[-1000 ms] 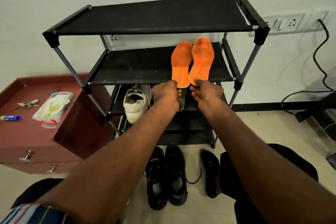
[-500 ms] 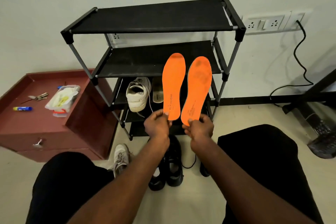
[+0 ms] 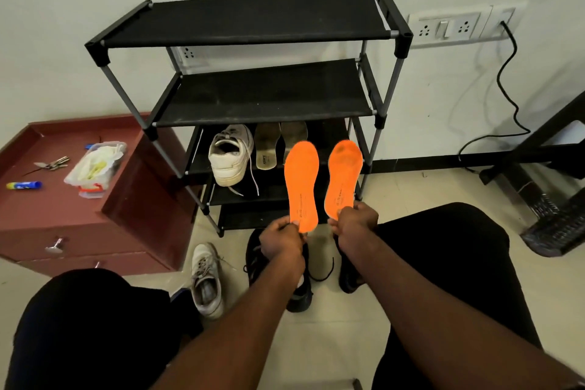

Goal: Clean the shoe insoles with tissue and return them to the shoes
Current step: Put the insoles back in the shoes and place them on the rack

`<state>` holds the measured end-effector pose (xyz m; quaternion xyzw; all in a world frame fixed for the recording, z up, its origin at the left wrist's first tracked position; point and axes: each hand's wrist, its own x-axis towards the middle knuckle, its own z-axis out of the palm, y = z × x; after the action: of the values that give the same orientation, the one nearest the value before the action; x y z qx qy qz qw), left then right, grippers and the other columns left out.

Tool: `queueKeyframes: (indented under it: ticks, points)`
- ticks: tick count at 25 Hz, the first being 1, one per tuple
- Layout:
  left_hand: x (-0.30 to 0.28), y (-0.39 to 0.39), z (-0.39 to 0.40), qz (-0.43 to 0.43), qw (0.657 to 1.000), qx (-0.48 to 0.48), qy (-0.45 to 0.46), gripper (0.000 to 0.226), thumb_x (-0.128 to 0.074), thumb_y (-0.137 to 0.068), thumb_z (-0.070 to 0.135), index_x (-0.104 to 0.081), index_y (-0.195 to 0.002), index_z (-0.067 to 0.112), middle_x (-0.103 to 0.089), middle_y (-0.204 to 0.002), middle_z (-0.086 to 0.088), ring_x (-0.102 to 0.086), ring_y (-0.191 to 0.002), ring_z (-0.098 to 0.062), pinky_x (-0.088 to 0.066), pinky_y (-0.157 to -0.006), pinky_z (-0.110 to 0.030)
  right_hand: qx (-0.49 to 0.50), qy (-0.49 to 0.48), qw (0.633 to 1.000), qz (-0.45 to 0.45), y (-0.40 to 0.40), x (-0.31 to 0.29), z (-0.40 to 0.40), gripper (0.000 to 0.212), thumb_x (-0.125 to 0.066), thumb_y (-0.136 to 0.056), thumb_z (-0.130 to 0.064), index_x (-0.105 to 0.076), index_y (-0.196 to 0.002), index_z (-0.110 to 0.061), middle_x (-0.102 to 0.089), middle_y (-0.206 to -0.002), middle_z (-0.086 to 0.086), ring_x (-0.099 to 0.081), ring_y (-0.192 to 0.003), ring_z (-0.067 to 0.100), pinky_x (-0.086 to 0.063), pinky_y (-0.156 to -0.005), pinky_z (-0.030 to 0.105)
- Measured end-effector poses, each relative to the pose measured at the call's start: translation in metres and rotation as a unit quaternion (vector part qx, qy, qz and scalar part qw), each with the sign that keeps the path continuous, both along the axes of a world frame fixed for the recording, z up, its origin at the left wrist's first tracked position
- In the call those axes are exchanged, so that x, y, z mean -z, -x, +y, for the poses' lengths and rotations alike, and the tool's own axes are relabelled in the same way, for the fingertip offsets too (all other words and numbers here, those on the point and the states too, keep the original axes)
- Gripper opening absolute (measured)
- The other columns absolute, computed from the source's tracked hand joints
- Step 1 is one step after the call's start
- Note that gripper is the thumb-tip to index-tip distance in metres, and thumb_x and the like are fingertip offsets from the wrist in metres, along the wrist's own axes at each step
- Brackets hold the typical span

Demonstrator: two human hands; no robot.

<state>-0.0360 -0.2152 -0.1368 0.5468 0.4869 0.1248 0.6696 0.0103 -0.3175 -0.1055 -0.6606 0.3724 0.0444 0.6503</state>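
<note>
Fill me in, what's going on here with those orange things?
A seated person holds two flat orange foam insoles upright, one per hand: the left hand pinches the heel of the left insole, the right hand grips the right insole. Both hang in front of the black fabric shoe rack, above the black lace-up shoes on the floor.

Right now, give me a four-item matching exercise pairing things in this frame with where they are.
Things:
1. orange insoles
2. white sneaker
3. black shoes
4. blue tube

Places:
A. on the floor under the hands
B. on the red cabinet
C. held up, one in each hand
D. on a lower shelf of the rack

Pairs: 1-C, 2-D, 3-A, 4-B
</note>
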Motion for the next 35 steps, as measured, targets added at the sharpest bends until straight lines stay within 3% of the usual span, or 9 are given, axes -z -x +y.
queueKeyframes:
  ticks: [3,8,14,16,19,21,25,32,35]
  points:
    - [-0.010,-0.038,0.003,-0.010,1.000,0.019,-0.019,0.014,-0.073,-0.092,0.004,-0.081,-0.096,0.015,-0.078,-0.083,-0.009,-0.070,-0.059,-0.019,-0.057,-0.055,-0.027,-0.011,0.012,1.000,-0.014,-0.029,-0.010,-0.004,0.027,-0.054,-0.099,0.000,-0.067,-0.105,-0.022,-0.063,-0.066,0.004,-0.072,-0.059,0.026,-0.060,-0.058,0.036]
    - [-0.020,-0.113,0.010,-0.014,0.999,0.035,0.022,0.009,-0.075,-0.092,0.003,-0.076,-0.097,0.010,-0.076,-0.083,-0.008,-0.073,-0.066,-0.020,-0.064,-0.061,-0.030,-0.030,0.036,0.998,-0.032,-0.093,-0.022,-0.005,0.013,-0.058,-0.099,-0.006,-0.068,-0.101,-0.014,-0.064,-0.065,0.003,-0.070,-0.054,0.017,-0.057,-0.050,0.029]
    - [-0.010,-0.194,0.017,0.011,0.997,0.072,0.022,0.020,-0.082,-0.084,-0.003,-0.066,-0.079,0.008,-0.075,-0.092,-0.019,-0.073,-0.065,-0.030,-0.063,-0.057,-0.034,-0.098,0.143,0.984,-0.032,-0.164,-0.013,0.000,0.007,-0.067,-0.095,-0.012,-0.061,-0.097,-0.009,-0.074,-0.075,0.010,-0.075,-0.058,0.021,-0.065,-0.068,0.042]
    - [-0.001,-0.204,0.016,0.017,0.996,0.092,0.012,0.018,-0.083,-0.084,-0.001,-0.067,-0.080,0.005,-0.075,-0.091,-0.021,-0.074,-0.065,-0.031,-0.062,-0.055,-0.032,-0.101,0.207,0.972,-0.035,-0.174,-0.007,0.004,0.023,-0.070,-0.089,-0.013,-0.058,-0.109,-0.010,-0.075,-0.096,0.012,-0.077,-0.075,0.028,-0.065,-0.075,0.045]
    - [0.009,-0.205,0.015,0.011,0.995,0.094,0.005,0.016,-0.080,-0.088,0.000,-0.068,-0.081,0.006,-0.073,-0.090,-0.017,-0.072,-0.069,-0.027,-0.065,-0.062,-0.036,-0.085,0.257,0.961,-0.059,-0.165,-0.005,0.006,0.032,-0.067,-0.094,-0.008,-0.056,-0.123,-0.012,-0.065,-0.117,0.011,-0.067,-0.103,0.031,-0.053,-0.077,0.033]
    - [0.011,-0.205,0.016,0.003,0.997,0.075,-0.004,0.013,-0.079,-0.089,0.000,-0.069,-0.083,0.006,-0.071,-0.085,-0.013,-0.071,-0.067,-0.023,-0.066,-0.065,-0.040,-0.050,0.268,0.960,-0.065,-0.156,-0.001,0.009,0.033,-0.066,-0.096,-0.008,-0.053,-0.127,-0.011,-0.065,-0.122,0.013,-0.067,-0.107,0.032,-0.052,-0.075,0.036]
    - [0.013,-0.206,0.015,0.008,0.997,0.080,-0.012,0.014,-0.078,-0.090,0.002,-0.068,-0.082,0.008,-0.072,-0.083,-0.013,-0.074,-0.066,-0.026,-0.065,-0.058,-0.036,-0.009,0.236,0.971,-0.041,-0.153,0.005,0.014,0.037,-0.067,-0.097,-0.012,-0.048,-0.128,-0.010,-0.065,-0.126,0.018,-0.067,-0.112,0.039,-0.057,-0.089,0.046]
    - [0.016,-0.208,0.015,0.031,0.987,0.136,-0.082,0.009,-0.079,-0.091,0.010,-0.070,-0.089,0.008,-0.074,-0.079,-0.015,-0.074,-0.060,-0.024,-0.066,-0.059,-0.042,-0.038,0.266,0.962,-0.038,-0.154,0.012,0.009,0.028,-0.066,-0.099,-0.015,-0.059,-0.126,-0.009,-0.069,-0.122,0.014,-0.070,-0.107,0.035,-0.059,-0.085,0.043]
    - [0.014,-0.202,0.018,0.075,0.950,0.180,-0.244,0.019,-0.079,-0.089,0.028,-0.066,-0.078,0.020,-0.076,-0.079,-0.009,-0.076,-0.067,-0.028,-0.066,-0.062,-0.045,-0.060,0.332,0.941,-0.031,-0.146,0.012,0.007,0.022,-0.057,-0.104,-0.023,-0.059,-0.123,-0.011,-0.071,-0.114,0.013,-0.071,-0.100,0.034,-0.055,-0.073,0.041]
